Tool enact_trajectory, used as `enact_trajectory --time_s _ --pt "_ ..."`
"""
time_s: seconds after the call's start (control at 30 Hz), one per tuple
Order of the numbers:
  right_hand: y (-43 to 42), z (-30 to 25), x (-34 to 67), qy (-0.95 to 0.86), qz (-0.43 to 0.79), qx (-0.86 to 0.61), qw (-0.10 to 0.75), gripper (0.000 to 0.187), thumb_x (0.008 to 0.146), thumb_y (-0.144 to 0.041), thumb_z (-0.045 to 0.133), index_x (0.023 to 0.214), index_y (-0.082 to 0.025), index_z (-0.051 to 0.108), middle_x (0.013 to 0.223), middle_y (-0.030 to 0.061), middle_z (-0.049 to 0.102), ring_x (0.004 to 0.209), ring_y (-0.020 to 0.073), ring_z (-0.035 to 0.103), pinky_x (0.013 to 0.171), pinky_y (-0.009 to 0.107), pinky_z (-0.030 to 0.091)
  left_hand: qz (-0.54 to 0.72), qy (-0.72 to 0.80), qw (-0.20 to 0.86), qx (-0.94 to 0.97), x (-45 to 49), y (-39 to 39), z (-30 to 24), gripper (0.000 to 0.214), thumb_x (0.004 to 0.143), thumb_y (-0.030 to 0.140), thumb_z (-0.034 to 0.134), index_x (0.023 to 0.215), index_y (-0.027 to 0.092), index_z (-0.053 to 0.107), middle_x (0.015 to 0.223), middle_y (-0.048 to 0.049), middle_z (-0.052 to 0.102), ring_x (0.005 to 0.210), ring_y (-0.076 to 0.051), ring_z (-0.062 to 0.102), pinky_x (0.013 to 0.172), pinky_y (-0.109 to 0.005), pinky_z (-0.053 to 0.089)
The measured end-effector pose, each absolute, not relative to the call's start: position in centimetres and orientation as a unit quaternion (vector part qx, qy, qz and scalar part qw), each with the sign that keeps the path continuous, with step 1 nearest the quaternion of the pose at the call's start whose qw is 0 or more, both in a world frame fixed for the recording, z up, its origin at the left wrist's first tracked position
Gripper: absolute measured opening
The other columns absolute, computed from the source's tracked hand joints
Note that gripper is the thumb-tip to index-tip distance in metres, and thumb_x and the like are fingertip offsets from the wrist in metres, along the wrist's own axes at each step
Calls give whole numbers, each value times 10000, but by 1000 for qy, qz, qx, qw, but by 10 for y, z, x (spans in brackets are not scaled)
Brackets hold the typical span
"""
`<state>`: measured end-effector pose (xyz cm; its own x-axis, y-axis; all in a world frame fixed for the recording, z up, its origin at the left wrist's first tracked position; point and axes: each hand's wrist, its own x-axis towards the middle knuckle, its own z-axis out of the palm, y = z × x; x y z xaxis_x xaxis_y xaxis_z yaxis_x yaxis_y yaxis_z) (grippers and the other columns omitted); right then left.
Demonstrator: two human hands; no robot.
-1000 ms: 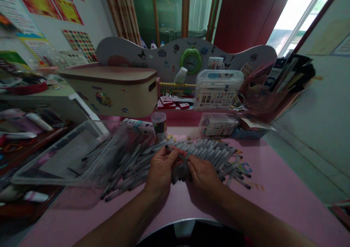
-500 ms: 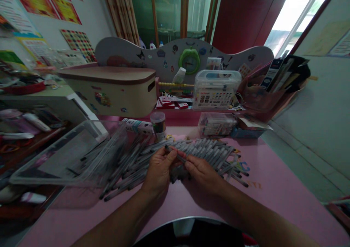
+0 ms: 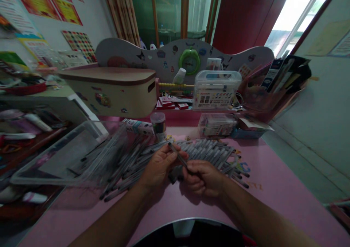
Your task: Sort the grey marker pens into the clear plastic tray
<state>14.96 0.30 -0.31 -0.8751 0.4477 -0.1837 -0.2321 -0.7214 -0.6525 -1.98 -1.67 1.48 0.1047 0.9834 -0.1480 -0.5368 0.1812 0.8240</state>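
The head view looks forward and down from close above the pink table (image 3: 279,192).

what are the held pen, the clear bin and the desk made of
Pen: probably plastic; the grey barrel looks slim and smooth. Bin: likely clear, slightly glossy plastic, as its walls are see-through. Desk: evenly pink and smooth, perhaps laminate or painted board; the look leaves that open.
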Motion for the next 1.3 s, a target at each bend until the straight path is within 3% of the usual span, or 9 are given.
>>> enact_trajectory --time_s 0.27,0.47,0.6,0.7,0.87,1.07,1.2,1.3 --pt "-5 -5 143 -390 821 -284 306 376 795 -500 700 730 -170 533 455 -106 349 343 36 207 336 190 123 596 374 636 316 -18 -14 15 269 704 276 794 879 177 613 784 -25 721 696 -152 694 663 -256 558" --pt "-6 -1 141 -448 785 -298 307 440 766 -584 703 742 -166 566 436 -107 340 349 39 196 347 209 119 594 384 630 322 -17 -15 17 275 705 292 789 881 178 611 784 -31 720 681 -174 693 617 -279 560" --pt "-7 1 142 -440 795 -289 302 379 818 -541 664 897 -174 612 496 -106 368 388 46 234 395 187 195 602 386 619 325 -22 -12 18 271 714 287 783 883 173 604 757 -20 707 656 -164 684 598 -259 549" --pt "0 1 146 -460 759 -319 331 357 834 -519 642 973 -192 605 525 -93 413 411 61 276 409 185 204 598 389 630 306 -28 -9 17 303 728 297 778 943 184 596 760 -1 693 662 -133 674 589 -211 531" --pt "14 -1 153 -509 663 -391 385 362 835 -557 616 861 -198 568 507 -98 354 417 74 260 390 200 158 494 362 727 311 -35 -6 10 490 762 303 749 1176 224 498 640 41 628 395 -48 480 381 -119 331" --pt "12 -3 153 -572 636 -372 362 483 871 -618 544 636 -200 483 510 -63 384 437 78 297 396 216 189 383 298 820 302 -31 -11 4 274 785 277 724 918 206 495 587 20 609 326 -20 374 333 -102 205" --pt "11 -3 154 -570 654 -358 344 499 847 -602 591 580 -199 465 474 -64 371 421 71 284 389 216 181 379 296 828 289 -29 -13 5 172 824 253 679 900 183 541 591 -1 625 325 -13 371 330 -94 227" --pt "11 -2 153 -500 702 -362 356 455 811 -556 637 589 -204 452 451 -86 339 376 56 243 361 205 148 418 303 817 255 -29 -13 5 111 831 222 661 895 160 595 651 -42 665 401 -42 494 380 -108 352"
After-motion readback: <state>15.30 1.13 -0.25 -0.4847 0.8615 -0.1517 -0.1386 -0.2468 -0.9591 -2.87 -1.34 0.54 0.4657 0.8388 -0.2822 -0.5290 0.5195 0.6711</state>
